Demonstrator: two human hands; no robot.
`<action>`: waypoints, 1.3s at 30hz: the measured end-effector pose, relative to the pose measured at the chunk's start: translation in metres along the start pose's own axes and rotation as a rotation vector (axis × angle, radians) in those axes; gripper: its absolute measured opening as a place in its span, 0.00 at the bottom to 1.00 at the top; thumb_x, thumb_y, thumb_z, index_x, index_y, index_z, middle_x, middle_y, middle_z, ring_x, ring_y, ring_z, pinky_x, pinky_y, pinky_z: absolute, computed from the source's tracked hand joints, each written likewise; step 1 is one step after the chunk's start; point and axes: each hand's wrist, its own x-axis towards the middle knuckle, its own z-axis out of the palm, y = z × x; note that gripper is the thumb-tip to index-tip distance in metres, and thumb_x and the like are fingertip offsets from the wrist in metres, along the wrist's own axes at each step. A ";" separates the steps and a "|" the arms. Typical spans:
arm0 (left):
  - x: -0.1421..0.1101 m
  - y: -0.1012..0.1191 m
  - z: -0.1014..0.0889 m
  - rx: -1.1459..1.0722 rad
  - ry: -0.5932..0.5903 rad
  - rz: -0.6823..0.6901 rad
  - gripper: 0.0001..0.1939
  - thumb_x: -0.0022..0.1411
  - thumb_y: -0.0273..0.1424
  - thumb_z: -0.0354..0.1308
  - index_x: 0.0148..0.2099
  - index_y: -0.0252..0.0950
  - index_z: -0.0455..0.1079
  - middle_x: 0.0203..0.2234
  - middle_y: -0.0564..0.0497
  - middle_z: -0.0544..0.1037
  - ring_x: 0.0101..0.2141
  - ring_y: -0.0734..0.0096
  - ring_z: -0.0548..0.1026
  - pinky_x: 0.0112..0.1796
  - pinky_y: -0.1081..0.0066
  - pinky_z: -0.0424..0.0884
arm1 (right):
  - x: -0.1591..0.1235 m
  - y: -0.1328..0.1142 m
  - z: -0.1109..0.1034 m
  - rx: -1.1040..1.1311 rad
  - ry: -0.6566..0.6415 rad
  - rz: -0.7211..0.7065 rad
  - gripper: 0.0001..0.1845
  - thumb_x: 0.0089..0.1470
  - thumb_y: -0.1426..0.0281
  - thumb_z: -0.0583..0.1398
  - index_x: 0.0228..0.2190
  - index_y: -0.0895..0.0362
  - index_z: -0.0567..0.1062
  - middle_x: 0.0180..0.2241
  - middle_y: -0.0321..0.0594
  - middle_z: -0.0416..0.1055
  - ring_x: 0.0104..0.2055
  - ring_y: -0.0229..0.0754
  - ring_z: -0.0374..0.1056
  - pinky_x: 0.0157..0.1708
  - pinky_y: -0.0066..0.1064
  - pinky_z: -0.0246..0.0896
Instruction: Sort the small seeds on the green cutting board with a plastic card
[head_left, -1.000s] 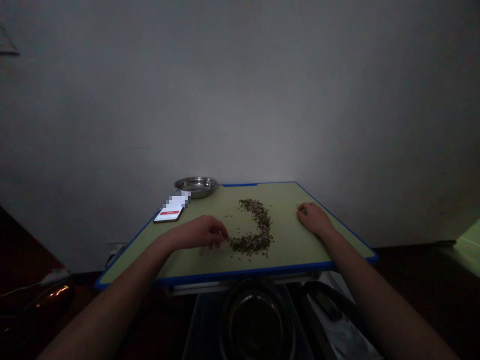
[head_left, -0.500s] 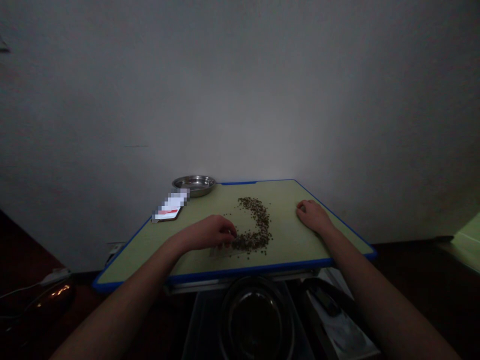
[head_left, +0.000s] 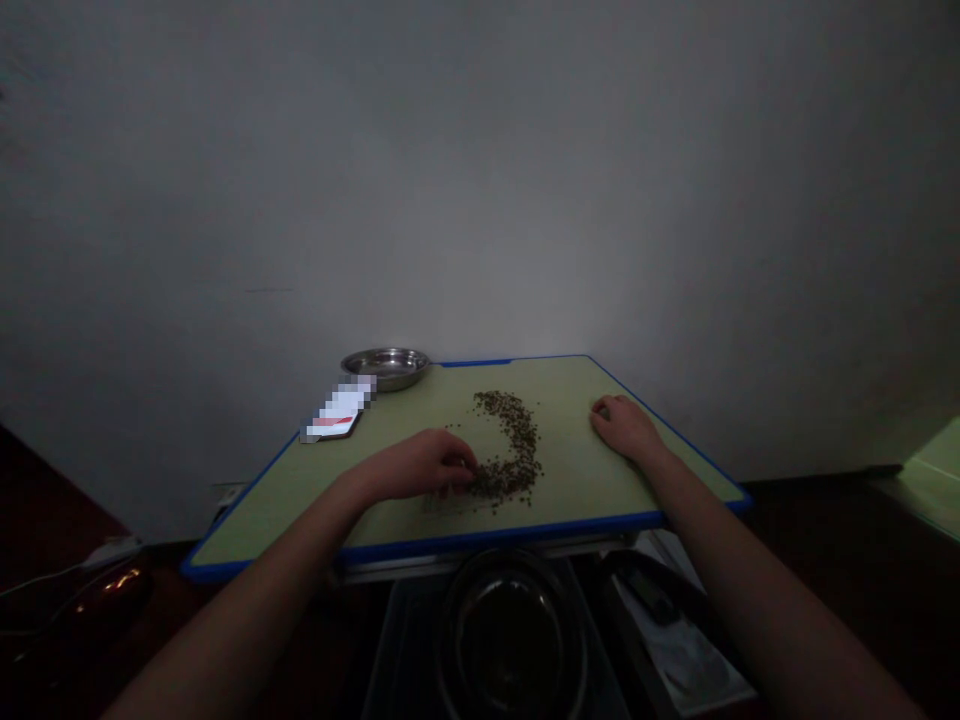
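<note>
Small brown bean-like pieces (head_left: pixel 521 440) lie in a curved heap on a pale green tabletop (head_left: pixel 570 390) with a blue edge. My left hand (head_left: pixel 435 462) is at the heap's lower left end, thumb and fingers bent together among the pieces. What those fingertips pinch, if anything, is too small and dark to tell. Below that hand a faint clear sheet or its reflection shows on the surface. Off to the right of the heap, my right hand (head_left: pixel 624 425) rests on the tabletop with its fingers curled in. Whatever is inside it is hidden.
A round metal dish (head_left: pixel 386 369) stands at the back left edge. In front of it lies a phone (head_left: pixel 339 412) with a lit, blurred screen. Below the table's front edge is a dark round bowl or pot (head_left: pixel 511 640). A wall (head_left: pixel 480 200) rises behind.
My left hand has shifted very slightly right against the heap. My right hand stays in the same place, and the whole view has moved a little.
</note>
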 end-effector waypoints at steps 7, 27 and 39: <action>0.000 0.003 0.003 -0.009 -0.006 0.033 0.08 0.57 0.30 0.52 0.34 0.35 0.72 0.24 0.53 0.76 0.25 0.73 0.73 0.28 0.75 0.67 | 0.000 0.000 0.001 0.007 0.006 0.016 0.15 0.56 0.68 0.53 0.41 0.59 0.75 0.43 0.51 0.72 0.46 0.48 0.67 0.44 0.33 0.57; 0.019 0.011 0.015 0.024 0.051 0.058 0.10 0.57 0.32 0.52 0.35 0.35 0.73 0.26 0.52 0.78 0.24 0.73 0.72 0.26 0.74 0.64 | 0.000 0.001 0.002 0.019 0.013 0.004 0.14 0.56 0.68 0.54 0.40 0.59 0.75 0.42 0.51 0.72 0.46 0.48 0.67 0.44 0.33 0.57; 0.028 0.026 0.018 0.027 -0.023 0.121 0.11 0.58 0.31 0.52 0.40 0.35 0.74 0.27 0.52 0.78 0.27 0.72 0.74 0.30 0.73 0.66 | 0.002 0.003 0.005 0.013 0.007 -0.006 0.14 0.56 0.68 0.54 0.40 0.59 0.75 0.42 0.49 0.72 0.44 0.46 0.67 0.43 0.32 0.57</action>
